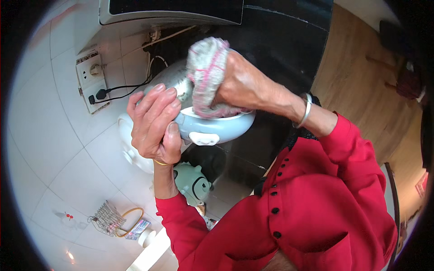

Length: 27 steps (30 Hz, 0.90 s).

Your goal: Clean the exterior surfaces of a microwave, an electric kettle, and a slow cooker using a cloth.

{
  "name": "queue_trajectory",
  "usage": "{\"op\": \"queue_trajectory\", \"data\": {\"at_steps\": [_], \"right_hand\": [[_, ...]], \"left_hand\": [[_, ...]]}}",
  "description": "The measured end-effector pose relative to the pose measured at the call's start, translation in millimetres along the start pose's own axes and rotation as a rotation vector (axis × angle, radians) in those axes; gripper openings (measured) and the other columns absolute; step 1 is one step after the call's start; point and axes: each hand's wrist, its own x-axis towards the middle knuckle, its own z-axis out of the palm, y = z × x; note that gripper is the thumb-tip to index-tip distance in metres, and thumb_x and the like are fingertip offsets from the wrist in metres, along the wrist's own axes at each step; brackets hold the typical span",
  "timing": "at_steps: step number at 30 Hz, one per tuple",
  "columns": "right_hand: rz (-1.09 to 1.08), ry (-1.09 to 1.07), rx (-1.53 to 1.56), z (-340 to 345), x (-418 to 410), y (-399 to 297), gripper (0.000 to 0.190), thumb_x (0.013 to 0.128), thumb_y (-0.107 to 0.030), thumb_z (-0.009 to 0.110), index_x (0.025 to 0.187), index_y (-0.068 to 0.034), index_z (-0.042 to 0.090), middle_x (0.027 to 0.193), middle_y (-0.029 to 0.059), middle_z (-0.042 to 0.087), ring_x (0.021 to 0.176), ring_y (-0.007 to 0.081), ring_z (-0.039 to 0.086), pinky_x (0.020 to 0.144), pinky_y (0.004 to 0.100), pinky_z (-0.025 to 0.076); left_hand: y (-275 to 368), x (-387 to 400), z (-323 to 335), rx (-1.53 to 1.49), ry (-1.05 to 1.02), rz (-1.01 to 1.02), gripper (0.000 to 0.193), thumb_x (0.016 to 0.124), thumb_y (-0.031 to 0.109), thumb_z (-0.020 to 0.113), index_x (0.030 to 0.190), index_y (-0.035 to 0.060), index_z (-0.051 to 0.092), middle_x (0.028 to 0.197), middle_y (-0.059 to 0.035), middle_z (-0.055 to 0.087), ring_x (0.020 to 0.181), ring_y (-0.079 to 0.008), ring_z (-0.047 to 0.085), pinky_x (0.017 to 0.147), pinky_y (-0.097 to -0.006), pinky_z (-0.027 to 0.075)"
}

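Note:
My left hand [152,127] grips the left side of a light-blue rounded pot [225,127], its thumb and fingers near the rim. A small white fitting [204,138] sticks out of the pot's near side. Bunched in my right hand [242,81] is a grey-white cloth [208,73] with pink lines. The cloth's lower end lies at the pot's opening, and it hides most of the inside. Just beyond the pot stands a shiny, rounded metal vessel [171,79], partly covered by my left hand and the cloth.
Black cords run to a wall socket [92,83] at left. A white rounded appliance [144,161] and a pale green one [190,181] stand close to my left forearm. The black countertop [281,44] ends at right. A dark-fronted appliance [169,13] sits at the far side.

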Motion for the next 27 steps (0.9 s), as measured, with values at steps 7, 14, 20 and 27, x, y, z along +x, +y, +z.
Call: {"op": "queue_trajectory", "data": {"at_steps": [7,14,20,27], "right_hand": [[0.186,-0.059,-0.082,-19.3,-20.1,24.6,0.025,0.083,-0.007,0.058,0.107,0.000,0.057,0.099,0.0161,0.061,0.089,0.0276,0.058,0.082,0.0365,0.048],[-0.063,0.103,-0.115,0.6,8.3,7.1,0.016,0.070,-0.011,0.062,0.077,0.002,0.067,0.074,0.0233,0.064,0.065,0.0357,0.065,0.060,0.0437,0.052],[0.007,0.079,-0.134,-4.1,-4.9,1.0,0.045,0.064,-0.043,0.081,0.083,-0.005,0.068,0.078,0.0169,0.066,0.070,0.0327,0.064,0.066,0.0432,0.051],[0.454,-0.117,-0.558,-38.1,-59.7,78.8,0.023,0.081,-0.012,0.062,0.102,-0.007,0.068,0.094,0.0135,0.068,0.084,0.0313,0.065,0.077,0.0393,0.052]], "left_hand": [[0.5,-1.9,0.0,-0.003,0.005,-0.003,0.033,0.066,0.009,0.050,0.090,0.0002,0.070,0.094,-0.0151,0.071,0.097,-0.0324,0.065,0.096,-0.0479,0.038],[0.5,-0.1,0.5,-0.002,-0.007,-0.017,0.032,0.067,0.011,0.050,0.090,0.0002,0.071,0.094,-0.0152,0.071,0.097,-0.0328,0.065,0.096,-0.0488,0.038],[3.3,1.5,-3.8,0.010,-0.008,-0.008,0.032,0.067,0.011,0.051,0.090,0.0002,0.070,0.094,-0.0149,0.071,0.098,-0.0326,0.065,0.096,-0.0485,0.038],[6.4,0.2,-1.0,0.037,0.017,0.005,0.029,0.070,0.009,0.051,0.090,0.0020,0.071,0.093,-0.0132,0.071,0.097,-0.0308,0.065,0.096,-0.0467,0.038]]}}
